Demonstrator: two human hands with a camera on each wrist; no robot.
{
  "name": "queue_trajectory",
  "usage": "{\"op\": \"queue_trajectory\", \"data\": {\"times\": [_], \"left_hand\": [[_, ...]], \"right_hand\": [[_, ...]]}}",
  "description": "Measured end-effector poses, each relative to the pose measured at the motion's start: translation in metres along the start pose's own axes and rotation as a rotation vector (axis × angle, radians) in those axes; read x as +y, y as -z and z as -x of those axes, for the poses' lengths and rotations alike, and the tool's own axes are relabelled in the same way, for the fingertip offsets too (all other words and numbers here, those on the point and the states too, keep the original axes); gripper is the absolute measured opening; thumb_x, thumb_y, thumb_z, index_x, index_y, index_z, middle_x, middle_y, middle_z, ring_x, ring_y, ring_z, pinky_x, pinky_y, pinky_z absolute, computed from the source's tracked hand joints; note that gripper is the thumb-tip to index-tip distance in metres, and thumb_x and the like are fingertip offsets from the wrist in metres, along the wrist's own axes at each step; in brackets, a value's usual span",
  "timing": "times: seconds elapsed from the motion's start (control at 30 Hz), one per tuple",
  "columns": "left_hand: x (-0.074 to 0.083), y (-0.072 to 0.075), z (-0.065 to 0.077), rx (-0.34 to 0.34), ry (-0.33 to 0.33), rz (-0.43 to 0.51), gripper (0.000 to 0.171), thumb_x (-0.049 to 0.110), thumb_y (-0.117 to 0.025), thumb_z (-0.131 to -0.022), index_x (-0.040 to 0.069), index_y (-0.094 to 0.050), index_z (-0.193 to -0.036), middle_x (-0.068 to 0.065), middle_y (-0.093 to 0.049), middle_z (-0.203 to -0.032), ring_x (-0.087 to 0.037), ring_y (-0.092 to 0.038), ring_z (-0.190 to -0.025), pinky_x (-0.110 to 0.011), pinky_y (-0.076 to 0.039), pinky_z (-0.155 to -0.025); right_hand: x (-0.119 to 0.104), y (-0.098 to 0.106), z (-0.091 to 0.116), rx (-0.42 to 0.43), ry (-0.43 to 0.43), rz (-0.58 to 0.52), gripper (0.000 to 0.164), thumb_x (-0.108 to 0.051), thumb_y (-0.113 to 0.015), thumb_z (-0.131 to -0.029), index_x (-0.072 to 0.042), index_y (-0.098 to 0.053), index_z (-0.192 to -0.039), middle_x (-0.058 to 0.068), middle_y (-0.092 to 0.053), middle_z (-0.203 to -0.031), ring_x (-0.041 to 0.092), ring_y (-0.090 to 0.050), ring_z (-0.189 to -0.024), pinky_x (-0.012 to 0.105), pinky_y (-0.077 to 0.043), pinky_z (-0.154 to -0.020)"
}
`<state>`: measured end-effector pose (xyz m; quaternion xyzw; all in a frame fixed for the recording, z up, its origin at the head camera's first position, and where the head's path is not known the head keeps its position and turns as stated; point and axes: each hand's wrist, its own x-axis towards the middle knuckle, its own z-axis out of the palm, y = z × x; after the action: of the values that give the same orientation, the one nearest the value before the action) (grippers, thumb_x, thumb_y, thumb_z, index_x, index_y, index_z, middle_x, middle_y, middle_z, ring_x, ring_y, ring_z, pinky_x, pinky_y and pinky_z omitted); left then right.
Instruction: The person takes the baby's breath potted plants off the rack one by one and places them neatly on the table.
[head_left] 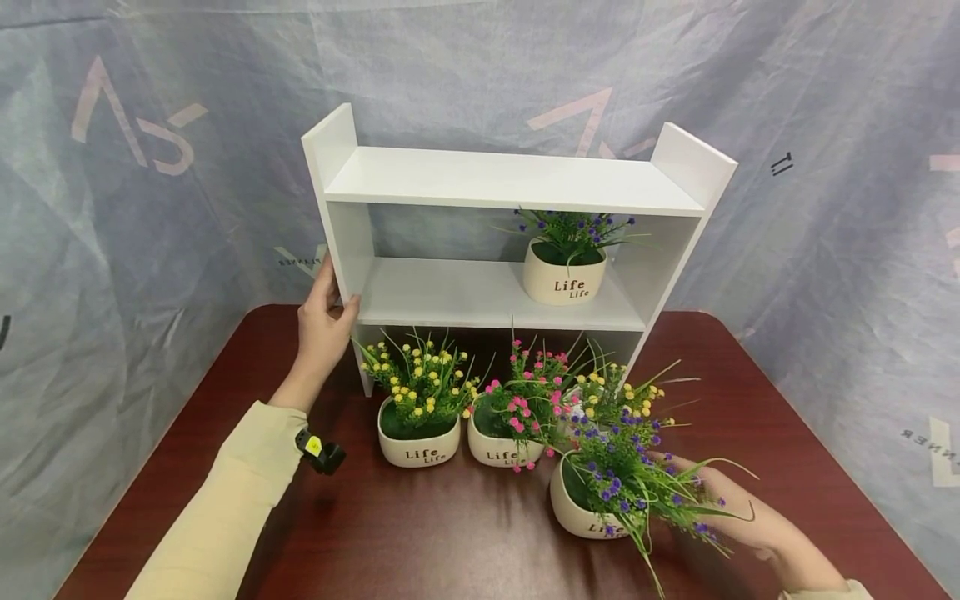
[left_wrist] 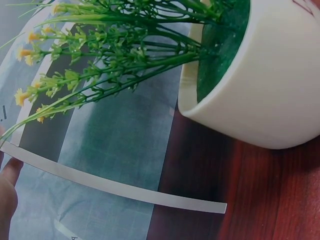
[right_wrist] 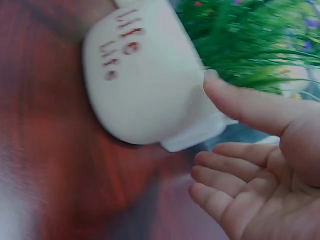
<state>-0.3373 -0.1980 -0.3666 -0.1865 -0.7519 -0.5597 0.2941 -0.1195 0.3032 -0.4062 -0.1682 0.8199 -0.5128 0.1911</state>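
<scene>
In the head view my left hand point(head_left: 318, 321) grips the left side panel of a white two-tier shelf point(head_left: 517, 179), thumb in front. My right hand point(right_wrist: 250, 185) is spread, palm showing, fingers relaxed, the thumb close to the rim of a cream "Life" pot point(right_wrist: 140, 95); whether they touch I cannot tell. The head view hides most of that hand behind a purple-flowered pot point(head_left: 588, 508) at the front right. A yellow-flowered pot point(head_left: 420, 442) and a pink-flowered pot point(head_left: 506, 442) stand before the shelf. Another purple-flowered pot point(head_left: 564, 275) sits on its middle board.
More yellow flowers point(head_left: 630, 396) show behind the front purple ones, their pot mostly hidden. Everything stands on a dark red table point(head_left: 420, 533). Grey cloth point(head_left: 465, 75) hangs behind and at both sides. The shelf's top board point(head_left: 487, 175) has raised side panels.
</scene>
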Motion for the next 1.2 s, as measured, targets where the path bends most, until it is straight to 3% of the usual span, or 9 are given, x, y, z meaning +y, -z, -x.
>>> {"op": "queue_trajectory", "data": {"times": [0.1,0.2,0.3,0.4,0.53,0.87,1.2], "left_hand": [[0.001,0.000,0.001,0.002,-0.004,0.003,0.071,-0.002,-0.055,-0.094,0.022,-0.027,-0.154,-0.020,-0.049,-0.144,-0.040,-0.056,-0.123,0.001,-0.044,-0.078],[0.000,0.000,0.001,0.003,-0.006,0.003,0.070,-0.002,-0.055,-0.094,0.023,-0.028,-0.154,-0.019,-0.049,-0.145,-0.039,-0.056,-0.124,0.001,-0.044,-0.079],[-0.001,0.000,0.000,-0.004,-0.003,-0.005,0.070,-0.001,-0.055,-0.094,0.023,-0.027,-0.154,-0.019,-0.049,-0.144,-0.039,-0.056,-0.123,0.000,-0.043,-0.080],[0.000,0.000,0.000,-0.010,0.000,-0.009,0.070,0.000,-0.056,-0.094,0.023,-0.027,-0.155,-0.018,-0.050,-0.144,-0.039,-0.056,-0.123,-0.002,-0.044,-0.081],[0.001,0.001,0.000,-0.013,-0.002,-0.005,0.071,-0.001,-0.055,-0.094,0.023,-0.026,-0.155,-0.018,-0.049,-0.145,-0.039,-0.056,-0.123,-0.004,-0.045,-0.081],[0.000,0.002,0.000,-0.015,-0.005,-0.001,0.072,-0.002,-0.055,-0.094,0.023,-0.026,-0.155,-0.019,-0.048,-0.145,-0.039,-0.056,-0.124,0.000,-0.044,-0.079],[0.002,0.002,0.001,-0.016,0.002,-0.007,0.072,-0.002,-0.056,-0.094,0.022,-0.026,-0.155,-0.019,-0.048,-0.145,-0.038,-0.055,-0.125,-0.002,-0.045,-0.079]], "right_hand": [[-0.003,0.014,0.006,0.022,-0.016,0.016,0.057,-0.004,-0.050,-0.098,-0.003,-0.030,-0.151,-0.029,-0.048,-0.128,-0.009,-0.053,-0.109,0.020,-0.052,-0.080],[-0.010,0.024,0.011,0.018,-0.041,-0.059,0.058,-0.004,-0.047,-0.100,-0.018,-0.030,-0.153,-0.028,-0.048,-0.127,-0.002,-0.059,-0.106,0.024,-0.056,-0.080],[-0.020,0.030,0.014,0.038,-0.032,-0.047,0.057,-0.003,-0.046,-0.100,-0.013,-0.028,-0.154,-0.034,-0.046,-0.132,-0.004,-0.059,-0.110,0.024,-0.056,-0.082],[-0.030,0.033,0.014,0.065,0.001,0.000,0.058,-0.002,-0.047,-0.099,0.003,-0.022,-0.151,-0.035,-0.045,-0.135,-0.010,-0.054,-0.116,0.021,-0.054,-0.084],[-0.042,0.036,0.013,0.070,0.025,-0.005,0.059,-0.001,-0.047,-0.099,0.009,-0.018,-0.150,-0.032,-0.046,-0.137,-0.017,-0.045,-0.122,0.014,-0.051,-0.087],[-0.068,0.046,0.006,0.105,0.053,0.034,0.059,0.000,-0.048,-0.099,0.002,-0.022,-0.152,-0.029,-0.044,-0.142,-0.017,-0.042,-0.126,0.010,-0.048,-0.090],[-0.094,0.056,-0.003,0.185,0.057,0.157,0.058,-0.006,-0.051,-0.099,-0.001,-0.027,-0.152,-0.031,-0.044,-0.140,-0.019,-0.043,-0.124,0.006,-0.045,-0.090]]}}
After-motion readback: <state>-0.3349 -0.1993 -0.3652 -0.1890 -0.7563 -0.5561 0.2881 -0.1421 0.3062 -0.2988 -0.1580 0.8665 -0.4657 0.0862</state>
